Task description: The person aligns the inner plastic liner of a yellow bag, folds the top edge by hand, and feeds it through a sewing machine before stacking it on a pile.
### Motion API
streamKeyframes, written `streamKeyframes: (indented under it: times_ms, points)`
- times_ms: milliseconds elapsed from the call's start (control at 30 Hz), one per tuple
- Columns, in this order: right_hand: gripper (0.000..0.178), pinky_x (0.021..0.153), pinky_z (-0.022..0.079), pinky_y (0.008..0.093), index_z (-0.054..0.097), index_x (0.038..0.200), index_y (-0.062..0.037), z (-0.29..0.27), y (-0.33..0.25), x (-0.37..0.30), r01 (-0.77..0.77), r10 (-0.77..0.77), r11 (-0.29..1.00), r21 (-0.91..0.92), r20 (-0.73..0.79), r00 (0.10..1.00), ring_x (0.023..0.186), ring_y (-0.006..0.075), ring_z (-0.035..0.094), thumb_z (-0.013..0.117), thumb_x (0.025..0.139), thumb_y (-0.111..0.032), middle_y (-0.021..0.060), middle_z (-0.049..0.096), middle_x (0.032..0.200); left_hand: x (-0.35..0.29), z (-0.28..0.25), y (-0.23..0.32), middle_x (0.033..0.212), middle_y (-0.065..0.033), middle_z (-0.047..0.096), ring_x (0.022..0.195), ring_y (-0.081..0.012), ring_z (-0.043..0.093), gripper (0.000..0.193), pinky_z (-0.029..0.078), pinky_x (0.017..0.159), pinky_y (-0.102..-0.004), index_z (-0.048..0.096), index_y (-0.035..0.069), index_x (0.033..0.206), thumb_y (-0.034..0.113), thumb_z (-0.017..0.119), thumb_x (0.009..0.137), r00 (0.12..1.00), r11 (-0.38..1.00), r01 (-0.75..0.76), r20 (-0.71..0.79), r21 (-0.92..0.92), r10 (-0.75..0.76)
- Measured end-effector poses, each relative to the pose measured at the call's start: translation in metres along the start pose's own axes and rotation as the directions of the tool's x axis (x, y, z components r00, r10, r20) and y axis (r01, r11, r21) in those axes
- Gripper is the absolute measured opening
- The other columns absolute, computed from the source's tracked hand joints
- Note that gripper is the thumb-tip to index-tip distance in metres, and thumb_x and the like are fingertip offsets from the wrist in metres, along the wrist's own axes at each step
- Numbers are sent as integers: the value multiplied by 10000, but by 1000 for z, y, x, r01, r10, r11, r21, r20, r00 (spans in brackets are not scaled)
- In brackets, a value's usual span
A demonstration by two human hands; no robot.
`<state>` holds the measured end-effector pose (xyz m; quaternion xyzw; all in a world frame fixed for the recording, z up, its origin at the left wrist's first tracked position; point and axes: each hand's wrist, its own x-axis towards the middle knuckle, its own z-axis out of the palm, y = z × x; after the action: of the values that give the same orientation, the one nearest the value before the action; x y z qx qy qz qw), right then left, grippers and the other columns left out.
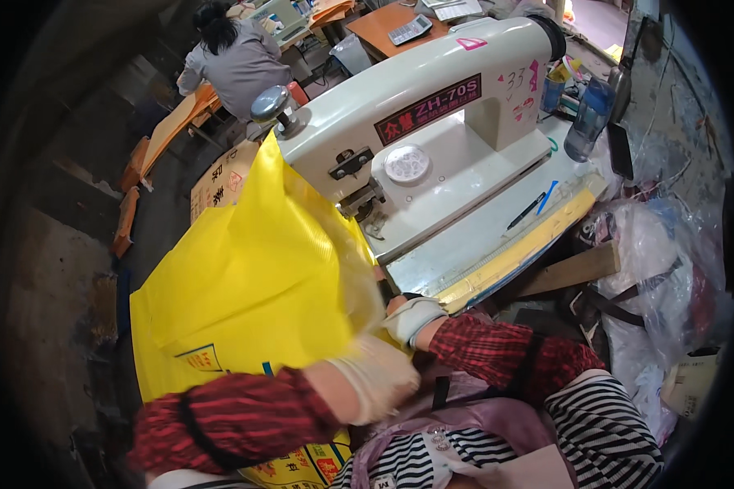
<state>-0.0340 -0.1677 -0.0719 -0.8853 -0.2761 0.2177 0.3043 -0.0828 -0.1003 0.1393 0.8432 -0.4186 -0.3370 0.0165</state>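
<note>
A large yellow woven plastic bag (245,277) stands up against the needle end of a white industrial sewing machine (326,106). Its upper corner reaches toward the metal knob on the machine's head. My left hand (375,375), in a pale work glove, is smeared by motion beside the bag's right edge; its fingers do not show clearly. Close by, my right hand (416,316), also in a pale glove, is at the near corner of the machine table. Its fingers are mostly hidden near the bag's edge, so its grip does not show.
The machine table (481,236) carries a black pen (527,210) and a blue slim tool (548,197). A water bottle (589,122) stands at its far right. Clear plastic sheeting (644,261) heaps on the right. Another person (236,65) sits at the back left.
</note>
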Motion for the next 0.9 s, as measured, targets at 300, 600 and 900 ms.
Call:
streamKeyframes:
  times_ms: [300, 600, 900]
  points:
    - [617, 655, 500, 451, 231, 1396, -80, -59, -21, 54, -243, 243, 970, -18, -3, 970, 743, 349, 637, 453, 840, -231, 227, 645, 896, -2, -10, -25, 622, -90, 523, 605, -314, 548, 107, 442, 601, -407, 564, 100, 666, 196, 597, 631, 930, 957, -289, -247, -31, 273]
    - [882, 649, 486, 475, -129, 1437, -185, -41, -21, -9, -115, 118, 993, -27, 194, 974, 730, 366, 634, 506, 837, -311, 223, 646, 842, -29, -34, 5, 585, -149, 589, 577, -341, 611, 144, 476, 509, -418, 631, 59, 612, 199, 615, 646, 992, 999, 28, -124, 43, -22]
    - [450, 692, 496, 441, 437, 1300, -179, -56, -30, 70, -389, 394, 910, 146, -6, 919, 769, 378, 628, 399, 884, -348, 180, 656, 894, 32, 78, -3, 664, -152, 587, 650, -343, 601, 164, 489, 581, -420, 616, 74, 737, 222, 630, 668, 933, 981, -147, -347, -124, 96]
